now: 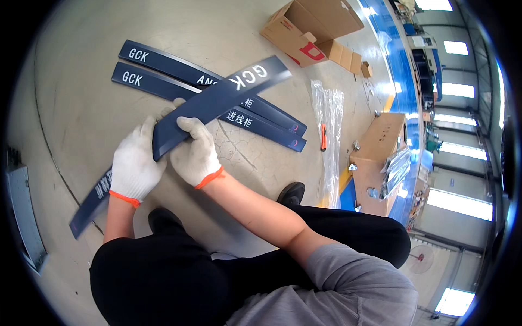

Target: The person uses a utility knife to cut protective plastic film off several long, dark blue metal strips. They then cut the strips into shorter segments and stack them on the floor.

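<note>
Both my hands wear white knit gloves with orange cuffs. Between them is a long dark-blue sign strip [217,102] with white lettering, raised off the floor and slanting from lower left to upper right. My left hand [137,162] grips it around its middle, covering part of it. Close beside, my right hand [194,151] is closed on the strip's lower edge, thumb over its face. Beyond my hands, two similar strips lie side by side on the floor, a farther strip [168,62] and a nearer strip [155,82]. The raised strip hides part of both.
An open cardboard box [296,35] stands at the far side. To the right lie clear plastic wrap [333,163] and an orange-handled cutter [323,137]. A wheeled wooden crate [375,146] stands farther right. A grey metal panel [26,217] is at the left edge.
</note>
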Tool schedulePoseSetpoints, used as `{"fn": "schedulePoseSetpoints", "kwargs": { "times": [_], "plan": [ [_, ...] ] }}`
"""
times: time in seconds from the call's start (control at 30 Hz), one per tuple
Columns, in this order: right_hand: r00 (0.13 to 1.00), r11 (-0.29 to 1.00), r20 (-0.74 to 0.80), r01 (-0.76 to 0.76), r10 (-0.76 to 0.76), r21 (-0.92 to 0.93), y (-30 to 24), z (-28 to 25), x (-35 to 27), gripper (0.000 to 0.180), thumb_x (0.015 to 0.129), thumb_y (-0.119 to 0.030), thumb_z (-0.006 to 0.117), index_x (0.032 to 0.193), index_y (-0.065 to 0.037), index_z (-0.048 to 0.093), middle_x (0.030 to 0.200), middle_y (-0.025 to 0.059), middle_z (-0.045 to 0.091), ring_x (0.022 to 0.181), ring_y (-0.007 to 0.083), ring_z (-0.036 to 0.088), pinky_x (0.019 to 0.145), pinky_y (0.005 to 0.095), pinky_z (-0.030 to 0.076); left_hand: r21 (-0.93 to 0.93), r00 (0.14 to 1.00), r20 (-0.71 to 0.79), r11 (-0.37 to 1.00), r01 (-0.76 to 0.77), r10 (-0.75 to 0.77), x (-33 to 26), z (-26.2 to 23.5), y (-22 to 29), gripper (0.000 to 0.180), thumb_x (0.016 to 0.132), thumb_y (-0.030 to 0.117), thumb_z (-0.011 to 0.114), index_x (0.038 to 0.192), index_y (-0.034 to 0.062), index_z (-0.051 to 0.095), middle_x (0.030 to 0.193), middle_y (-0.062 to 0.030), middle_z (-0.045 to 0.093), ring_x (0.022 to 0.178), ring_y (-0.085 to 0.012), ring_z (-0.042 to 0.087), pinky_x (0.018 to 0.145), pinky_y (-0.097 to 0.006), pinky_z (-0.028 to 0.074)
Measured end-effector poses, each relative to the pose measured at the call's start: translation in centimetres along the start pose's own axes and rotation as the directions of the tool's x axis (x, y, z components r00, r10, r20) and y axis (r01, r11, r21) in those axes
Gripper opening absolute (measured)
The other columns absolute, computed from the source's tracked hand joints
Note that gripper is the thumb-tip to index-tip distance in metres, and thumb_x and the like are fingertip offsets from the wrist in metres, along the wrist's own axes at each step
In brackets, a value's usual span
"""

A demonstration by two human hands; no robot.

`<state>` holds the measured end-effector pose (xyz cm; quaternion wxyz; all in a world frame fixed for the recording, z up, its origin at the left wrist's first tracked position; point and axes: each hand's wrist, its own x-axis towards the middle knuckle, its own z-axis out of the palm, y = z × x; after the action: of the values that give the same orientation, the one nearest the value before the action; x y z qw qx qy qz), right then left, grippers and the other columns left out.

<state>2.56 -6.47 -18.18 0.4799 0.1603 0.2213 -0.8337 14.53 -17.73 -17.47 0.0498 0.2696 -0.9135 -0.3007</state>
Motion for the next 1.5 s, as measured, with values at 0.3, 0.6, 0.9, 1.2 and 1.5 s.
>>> {"fn": "schedulePoseSetpoints", "kwargs": {
  "times": [0.3, 0.6, 0.9, 1.2, 1.5],
  "plan": [
    [0.848, -0.194, 0.197, 0.113, -0.491, -0.974, -12.7, -10.1, 8.4, 0.047, 0.092, -0.010, 0.065, 0.138, -0.004, 0.070, 0.140, 0.0294, 0.064, 0.126, 0.0476, 0.062, 0.114, 0.0507, 0.051, -0.008, 0.937, -0.008, 0.937, 0.349, -0.349, -1.5, -0.8, -3.6, 0.083, 0.082, 0.009, 0.075, 0.162, 0.0060, 0.050, 0.140, -0.0283, 0.068, 0.130, -0.0457, 0.067, 0.109, -0.045, 0.054],
    [0.844, -0.646, 0.298, -0.073, -0.446, -0.759, -9.7, -9.6, 13.5, 0.046, 0.092, -0.031, 0.073, 0.125, 0.001, 0.071, 0.132, 0.0245, 0.060, 0.126, 0.0422, 0.058, 0.108, 0.0510, 0.053, -0.036, 0.900, 0.031, 0.899, 0.436, -0.435, -1.7, -1.1, -3.5, 0.078, 0.087, 0.010, 0.072, 0.161, 0.0034, 0.049, 0.142, -0.0300, 0.068, 0.131, -0.0446, 0.067, 0.109, -0.045, 0.054],
    [0.971, -0.603, 0.109, -0.043, -0.214, -0.796, -10.2, -10.6, 13.8, 0.036, 0.097, -0.024, 0.069, 0.122, 0.002, 0.068, 0.127, 0.0276, 0.068, 0.121, 0.0437, 0.067, 0.105, 0.0486, 0.056, -0.023, 0.924, 0.066, 0.925, 0.378, -0.376, -2.5, 0.1, -3.3, 0.075, 0.085, 0.010, 0.070, 0.157, 0.0054, 0.052, 0.138, -0.0280, 0.069, 0.128, -0.0463, 0.067, 0.106, -0.047, 0.055],
    [0.986, -0.680, 0.167, 0.106, -0.024, -0.726, -11.8, -11.9, 12.5, 0.038, 0.099, -0.027, 0.070, 0.124, 0.001, 0.073, 0.119, 0.0252, 0.077, 0.116, 0.0430, 0.073, 0.104, 0.0461, 0.057, -0.112, 0.873, 0.099, 0.866, 0.487, -0.478, -4.8, 1.6, -4.4, 0.070, 0.086, 0.012, 0.070, 0.154, 0.0059, 0.053, 0.133, -0.0283, 0.070, 0.124, -0.0473, 0.068, 0.103, -0.048, 0.056],
    [0.991, 0.636, -0.069, 0.021, -0.117, -0.771, -14.3, -7.0, 8.6, 0.032, 0.096, -0.003, 0.057, 0.127, 0.000, 0.061, 0.114, 0.0161, 0.073, 0.098, 0.0255, 0.076, 0.079, 0.0366, 0.062, -0.047, 0.919, 0.038, 0.918, 0.394, -0.393, -7.0, 1.6, -3.4, 0.074, 0.082, 0.009, 0.074, 0.153, 0.0056, 0.054, 0.135, -0.0267, 0.069, 0.126, -0.0466, 0.067, 0.104, -0.048, 0.056]
  ]
}}
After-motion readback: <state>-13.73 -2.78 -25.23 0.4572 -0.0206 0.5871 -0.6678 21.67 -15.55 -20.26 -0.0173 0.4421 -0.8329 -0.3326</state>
